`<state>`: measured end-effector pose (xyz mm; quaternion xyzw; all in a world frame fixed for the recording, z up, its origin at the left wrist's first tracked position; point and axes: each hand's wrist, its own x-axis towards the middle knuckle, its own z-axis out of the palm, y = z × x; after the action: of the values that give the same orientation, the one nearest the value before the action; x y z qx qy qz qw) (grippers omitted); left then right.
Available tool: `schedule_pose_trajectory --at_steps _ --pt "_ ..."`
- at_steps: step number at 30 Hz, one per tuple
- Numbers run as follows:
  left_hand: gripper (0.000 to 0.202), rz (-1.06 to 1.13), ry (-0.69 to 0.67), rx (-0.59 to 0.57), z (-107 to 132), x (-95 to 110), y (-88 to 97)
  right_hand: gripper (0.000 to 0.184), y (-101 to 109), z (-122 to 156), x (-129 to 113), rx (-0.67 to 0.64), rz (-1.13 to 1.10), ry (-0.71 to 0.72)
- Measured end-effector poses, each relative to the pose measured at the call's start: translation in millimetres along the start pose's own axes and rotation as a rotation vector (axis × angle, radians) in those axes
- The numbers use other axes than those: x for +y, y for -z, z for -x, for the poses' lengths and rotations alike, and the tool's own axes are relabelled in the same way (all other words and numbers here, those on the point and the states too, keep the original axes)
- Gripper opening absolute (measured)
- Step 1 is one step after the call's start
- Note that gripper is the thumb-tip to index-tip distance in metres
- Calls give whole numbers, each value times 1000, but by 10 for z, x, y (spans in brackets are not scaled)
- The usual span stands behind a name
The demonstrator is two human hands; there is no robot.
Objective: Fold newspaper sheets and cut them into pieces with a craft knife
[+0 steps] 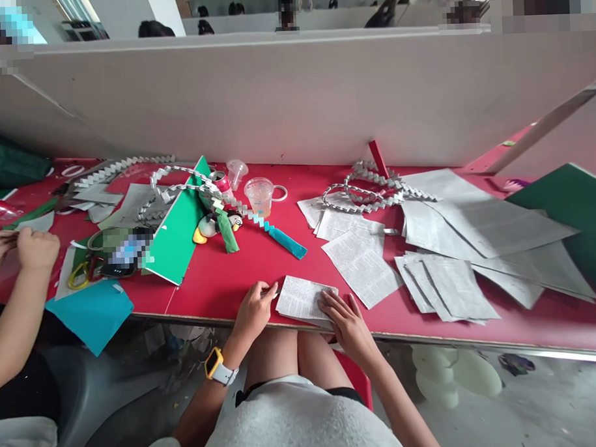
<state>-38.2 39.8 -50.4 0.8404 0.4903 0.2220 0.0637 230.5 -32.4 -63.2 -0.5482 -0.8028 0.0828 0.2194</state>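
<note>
A folded piece of printed paper (303,298) lies at the front edge of the red table. My right hand (344,318) rests on its right end, fingers stretched out and flat. Just left of the paper, my left hand (255,310) is closed, and a thin, small item pokes out from its fingertips toward the paper's left edge; its kind is too small to make out. To the right are loose printed sheets (363,267), and beyond them a heap of folded-paper chain (365,192).
A clear plastic cup (259,197), a penguin toy (214,225) and a green board (181,234) stand behind my left hand. Stacked paper strips (451,286) lie at right. At far left, a co-worker's hand (37,249) is over the table, near a phone (127,252).
</note>
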Motion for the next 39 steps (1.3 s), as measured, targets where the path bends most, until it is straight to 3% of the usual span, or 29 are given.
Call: schedule_pose_trajectory --at_steps 12,24,33,39 --pt "49 33 42 50 82 -143 -21 50 139 -70 120 -125 -67 59" --pt "44 76 94 15 94 -170 95 54 129 -61 146 -121 -75 64" --pt "47 21 93 13 114 -228 82 53 83 -48 203 -85 -96 104" --pt "42 -7 129 3 195 -160 177 52 197 -232 341 -194 -165 132"
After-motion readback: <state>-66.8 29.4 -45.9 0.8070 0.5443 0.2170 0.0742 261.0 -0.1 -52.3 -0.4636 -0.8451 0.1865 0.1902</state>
